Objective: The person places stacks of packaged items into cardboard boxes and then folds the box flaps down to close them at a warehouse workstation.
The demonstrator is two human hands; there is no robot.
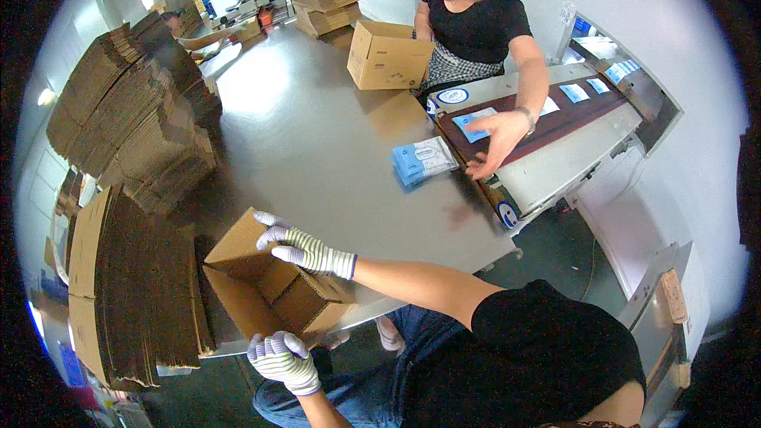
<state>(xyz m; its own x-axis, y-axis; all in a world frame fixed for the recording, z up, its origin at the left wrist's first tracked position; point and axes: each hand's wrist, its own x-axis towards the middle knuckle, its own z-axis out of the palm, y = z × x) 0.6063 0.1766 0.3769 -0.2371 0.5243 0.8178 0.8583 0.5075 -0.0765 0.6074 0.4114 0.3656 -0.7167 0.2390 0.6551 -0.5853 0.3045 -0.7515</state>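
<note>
An open cardboard box (277,289) tilts at the near left edge of the metal table, its inside bare brown board. My left hand (284,361), in a striped white glove, has its fingers curled over the near rim of the box. Gloved alike, my right hand (305,250) lies over the far side of the box, fingers apart and touching the upper flap. Its palm side is hidden.
Flattened cartons (147,285) stand in stacks along the left. Across the metal table (317,150), a co-worker's hand (503,139) reaches over a conveyor belt (515,131) carrying blue-white packets. More packets (424,160) lie near the belt, and another open carton (388,55) stands behind.
</note>
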